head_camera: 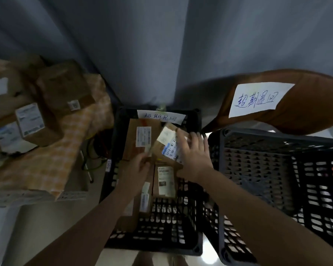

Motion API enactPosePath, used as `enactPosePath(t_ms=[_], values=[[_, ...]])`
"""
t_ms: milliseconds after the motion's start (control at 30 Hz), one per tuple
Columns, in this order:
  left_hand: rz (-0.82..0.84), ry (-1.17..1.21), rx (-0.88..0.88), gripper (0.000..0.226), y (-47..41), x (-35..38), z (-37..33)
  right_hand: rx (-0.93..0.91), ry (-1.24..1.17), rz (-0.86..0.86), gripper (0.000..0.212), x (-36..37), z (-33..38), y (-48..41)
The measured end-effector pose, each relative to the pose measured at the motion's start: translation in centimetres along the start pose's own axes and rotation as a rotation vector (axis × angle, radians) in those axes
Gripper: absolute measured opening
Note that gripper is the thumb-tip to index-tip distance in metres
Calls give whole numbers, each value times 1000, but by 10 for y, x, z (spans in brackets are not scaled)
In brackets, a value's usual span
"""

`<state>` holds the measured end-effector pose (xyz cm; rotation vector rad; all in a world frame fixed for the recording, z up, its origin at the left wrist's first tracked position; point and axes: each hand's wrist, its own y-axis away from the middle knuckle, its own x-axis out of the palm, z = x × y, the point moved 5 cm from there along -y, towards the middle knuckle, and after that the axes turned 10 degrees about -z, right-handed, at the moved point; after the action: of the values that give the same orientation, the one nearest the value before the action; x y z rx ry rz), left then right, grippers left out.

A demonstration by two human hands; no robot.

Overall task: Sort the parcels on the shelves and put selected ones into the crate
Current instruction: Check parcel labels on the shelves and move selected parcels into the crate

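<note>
We hold a parcel [164, 144] over the crate [154, 244], left hand [137, 169] pinching its corner, right hand [193, 153] spread; best laid flat.

Black crate [197, 223]; brown parcels [142, 139], white labels [143, 136]; orange-checked cloth [65, 143].
</note>
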<state>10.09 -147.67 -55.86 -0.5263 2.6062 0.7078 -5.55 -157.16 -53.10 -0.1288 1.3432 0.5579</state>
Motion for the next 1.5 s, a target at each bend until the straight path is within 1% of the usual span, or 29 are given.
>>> enactPosePath(t_ms=[100,233,333,367,500,567,667,800,833,867,933,967,1033,1133,1233,1333,1400,1500], values=[[29,-167,70,33,-55,5,19,-113,223,32,114,22,-7,-44],[90,-300,126,36,-111,16,40,-123,375,108,118,63,-20,-93],[170,-438,201,43,-143,27,53,-85,408,135,115,79,-27,-118],[193,-520,240,47,-152,32,58,-82,413,141,113,83,-29,-125],[249,-968,454,71,-187,48,61,-56,419,160,109,95,-36,-144],[251,-1086,476,82,-203,55,65,-33,378,168,109,103,-40,-149],[297,-1120,414,89,-220,63,76,9,250,164,107,115,-44,-153],[326,-1080,410,88,-225,64,84,30,160,131,87,133,-48,-146],[323,-1071,411,87,-223,63,85,23,169,97,82,137,-49,-143],[317,-1065,407,86,-222,63,85,3,183,18,77,139,-47,-141],[296,-1052,397,83,-219,62,85,-54,217,-187,70,141,-45,-140],[277,-1045,398,81,-218,62,85,-55,235,-220,67,144,-46,-139],[236,-1051,422,75,-214,62,88,-51,245,-233,63,153,-50,-138],[214,-1101,466,66,-207,63,92,-28,179,-209,62,156,-49,-137],[266,-1137,435,69,-205,62,89,35,198,-30,68,158,-51,-134],[287,-1169,424,67,-201,60,69,76,237,146,78,145,-52,-130],[270,-1161,444,65,-191,55,49,75,224,172,75,127,-49,-127],[197,-1157,458,64,-163,35,27,-3,246,119,66,95,-36,-117]])
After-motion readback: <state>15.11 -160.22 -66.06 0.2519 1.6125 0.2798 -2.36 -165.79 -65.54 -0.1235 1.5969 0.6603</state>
